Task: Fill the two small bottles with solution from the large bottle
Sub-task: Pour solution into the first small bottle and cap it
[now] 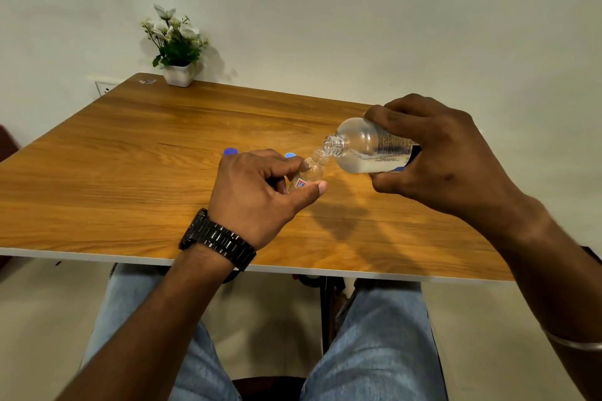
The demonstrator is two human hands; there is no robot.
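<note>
My right hand (436,156) grips the large clear bottle (361,146), tipped on its side with its open mouth pointing left. Clear liquid lies along its lower side. The mouth touches the neck of a small clear bottle (311,171) with a red and blue label, tilted toward it. My left hand (257,192) holds this small bottle between thumb and fingers above the wooden table (130,172). Two blue caps (230,151) (289,155) lie on the table just behind my left hand. A second small bottle is not visible.
A white pot of artificial white flowers (177,49) stands at the table's far left edge against the wall. A wall socket (104,88) sits left of the table. My knees in jeans are under the near table edge (97,255).
</note>
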